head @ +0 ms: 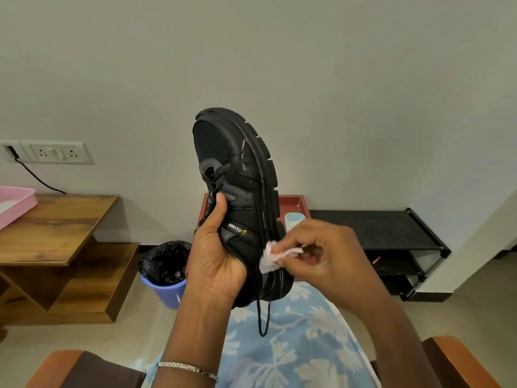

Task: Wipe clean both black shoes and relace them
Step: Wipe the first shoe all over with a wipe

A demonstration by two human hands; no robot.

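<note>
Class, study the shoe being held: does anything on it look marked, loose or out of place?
Yes. The black shoe has pale pinkish streaks on its upper near the toe, beside the sole, unlike the rest of the surface. Its lace dangles loose below the heel rather than being tied.

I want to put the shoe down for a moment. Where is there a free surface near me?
The wooden table is bare between the pink tray and its right edge. The top of the black rack is bare too. The red tray behind the shoe is mostly hidden and holds a pale blue item, so avoid it.
</note>
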